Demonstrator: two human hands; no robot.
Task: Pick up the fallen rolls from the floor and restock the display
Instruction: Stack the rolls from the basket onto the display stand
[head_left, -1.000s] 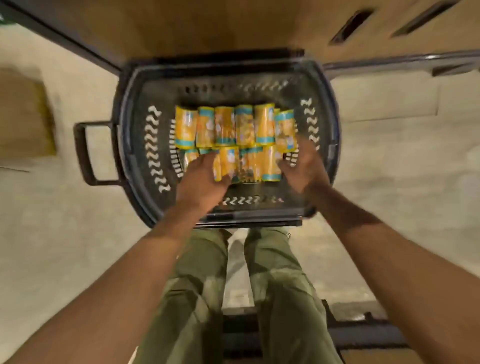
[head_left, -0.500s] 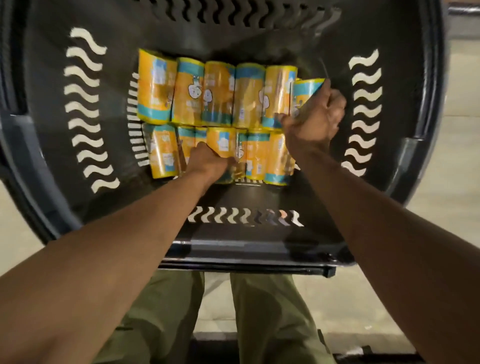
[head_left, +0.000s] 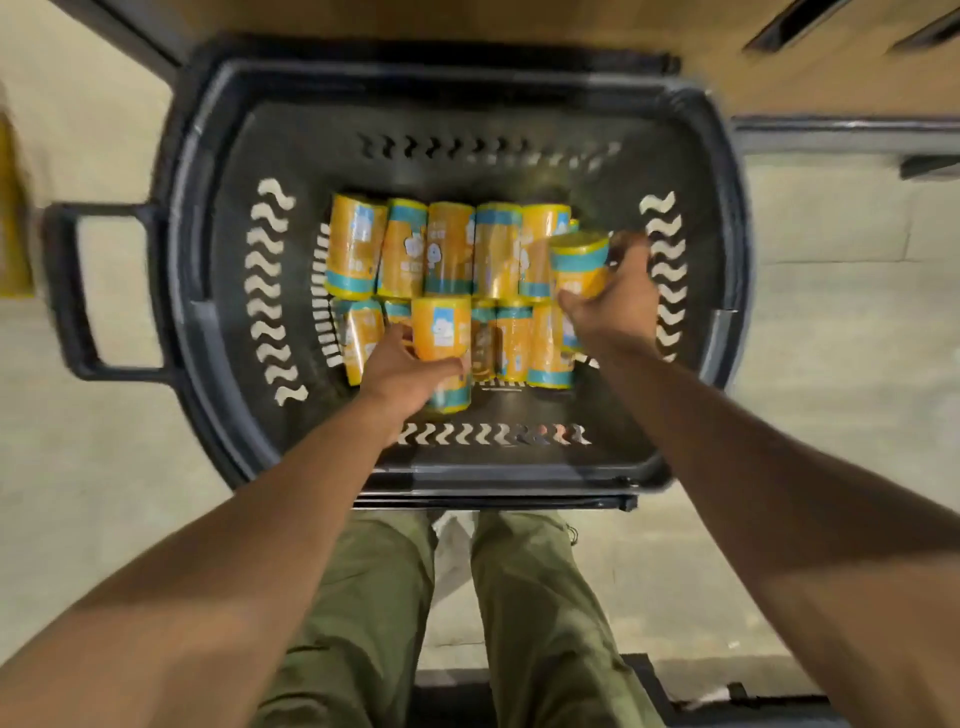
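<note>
Left hand (head_left: 402, 371) grips one roll (head_left: 441, 338) inside the basket (head_left: 208, 312). Right hand (head_left: 615, 304) grips a second roll (head_left: 579, 262).

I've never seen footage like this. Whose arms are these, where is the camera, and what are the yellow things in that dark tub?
No machine here: a person wears a camera on the head, so it looks down along their own arms. Below is a dark plastic basket, with yellow-and-teal wrapped rolls lying in two rows on its bottom. The left hand grips the near roll; the right hand grips the right-side roll, lifted above the rest. The green trousers are the person's legs.
</note>
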